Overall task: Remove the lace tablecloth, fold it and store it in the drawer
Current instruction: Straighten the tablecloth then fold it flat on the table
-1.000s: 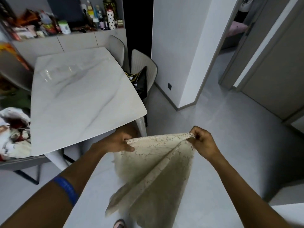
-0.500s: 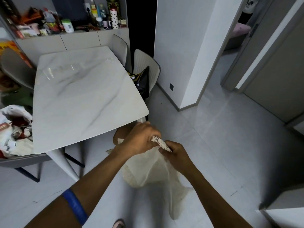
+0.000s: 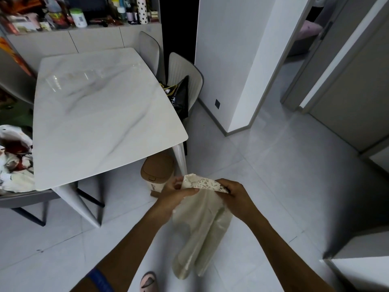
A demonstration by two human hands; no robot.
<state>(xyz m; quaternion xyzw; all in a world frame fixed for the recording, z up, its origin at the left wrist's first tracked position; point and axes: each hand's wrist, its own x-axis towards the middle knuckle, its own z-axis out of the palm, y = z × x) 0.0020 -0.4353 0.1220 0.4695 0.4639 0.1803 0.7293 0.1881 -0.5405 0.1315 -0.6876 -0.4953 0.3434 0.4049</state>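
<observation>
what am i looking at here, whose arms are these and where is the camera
There is no machine here. The camera sits on a person's head and looks forward and down, so the two arms reaching in from the bottom are that person's own. The left hand and the right hand are close together, each with a grip on the top of a cream lace tablecloth, which hangs folded down toward the grey floor. The cloth is already off the white marble table at the left, whose top is bare. A small tan bin stands by the table leg, and chairs surround the table. No drawer is clearly in view.
</observation>
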